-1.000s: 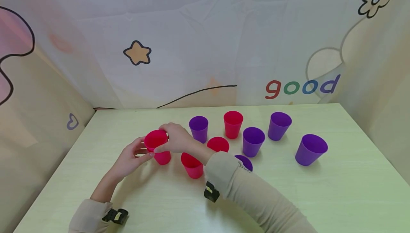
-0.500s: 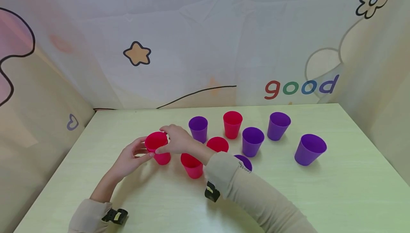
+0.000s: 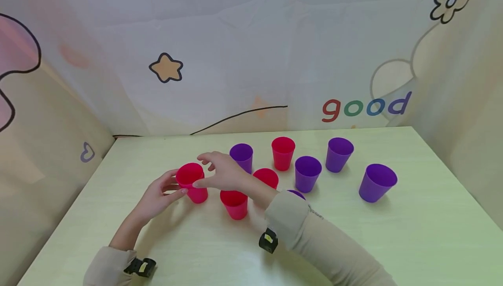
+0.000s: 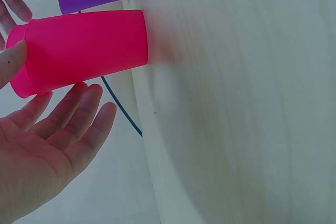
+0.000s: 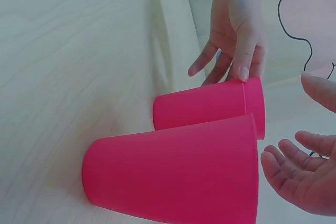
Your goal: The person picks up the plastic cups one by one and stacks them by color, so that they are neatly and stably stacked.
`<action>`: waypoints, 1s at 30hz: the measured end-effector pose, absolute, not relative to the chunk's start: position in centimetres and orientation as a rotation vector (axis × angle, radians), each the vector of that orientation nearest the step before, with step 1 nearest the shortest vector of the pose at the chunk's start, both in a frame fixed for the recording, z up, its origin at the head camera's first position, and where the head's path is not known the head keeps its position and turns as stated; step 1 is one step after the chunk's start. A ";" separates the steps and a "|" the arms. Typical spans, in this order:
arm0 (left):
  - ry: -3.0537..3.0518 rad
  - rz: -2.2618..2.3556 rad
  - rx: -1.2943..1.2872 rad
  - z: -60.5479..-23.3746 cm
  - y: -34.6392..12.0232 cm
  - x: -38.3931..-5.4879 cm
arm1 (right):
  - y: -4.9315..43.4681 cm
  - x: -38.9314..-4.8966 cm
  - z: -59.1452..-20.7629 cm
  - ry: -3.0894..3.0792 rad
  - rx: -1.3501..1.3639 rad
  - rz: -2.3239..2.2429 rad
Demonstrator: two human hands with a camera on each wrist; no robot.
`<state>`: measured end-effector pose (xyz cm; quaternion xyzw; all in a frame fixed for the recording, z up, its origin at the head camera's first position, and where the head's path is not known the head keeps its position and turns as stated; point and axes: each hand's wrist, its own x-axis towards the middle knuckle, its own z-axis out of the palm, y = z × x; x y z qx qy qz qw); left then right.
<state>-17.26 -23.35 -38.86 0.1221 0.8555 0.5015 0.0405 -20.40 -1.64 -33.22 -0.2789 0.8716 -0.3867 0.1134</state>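
Observation:
At the left of the table, nested red cups (image 3: pixel 198 195) stand upright; a second rim line shows just under the top one. My left hand (image 3: pixel 155 196) holds them from the left side, its thumb (image 5: pixel 244 66) at the rim and its fingers (image 4: pixel 89 114) along the far wall. Over to the right of the rim is my right hand (image 3: pixel 224 172), fingers loosely bent and holding nothing. Its thumb overlaps the rim in the head view, but the right wrist view shows this hand (image 5: pixel 304 166) apart from the cups.
Near my right forearm stand two red cups (image 3: pixel 235 207) (image 5: pixel 173 171), one partly covered by it. Another red cup (image 3: pixel 283 155) is farther back. Several purple cups (image 3: pixel 308 174) are spread across the middle and right. A printed cloth (image 3: pixel 235 59) hangs behind the table (image 3: pixel 412 242).
My right hand has let go of the red cups' rim and drawn slightly right, its fingers loosening. My left hand keeps its hold, and the cups stay in place.

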 end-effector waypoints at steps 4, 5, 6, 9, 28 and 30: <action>2.630 1.533 0.371 -39.1 -23.5 -17.3 | -1.0 -19.8 -33.3 2.537 -0.825 -1.192; 2.632 1.532 0.369 -39.2 -23.5 -17.4 | -0.9 -19.7 -33.3 2.535 -0.824 -1.205; 2.633 1.532 0.371 -39.2 -23.5 -17.4 | -0.7 -19.6 -33.3 2.533 -0.821 -1.218; 2.637 1.533 0.374 -39.3 -23.5 -17.4 | -0.1 -19.2 -33.3 2.534 -0.810 -1.258; 2.634 1.552 0.374 -39.2 -23.3 -17.4 | 3.4 -17.2 -33.7 2.543 -0.803 -1.468; 2.648 1.551 0.373 -39.2 -23.3 -17.4 | 3.8 -16.9 -33.7 2.539 -0.798 -1.480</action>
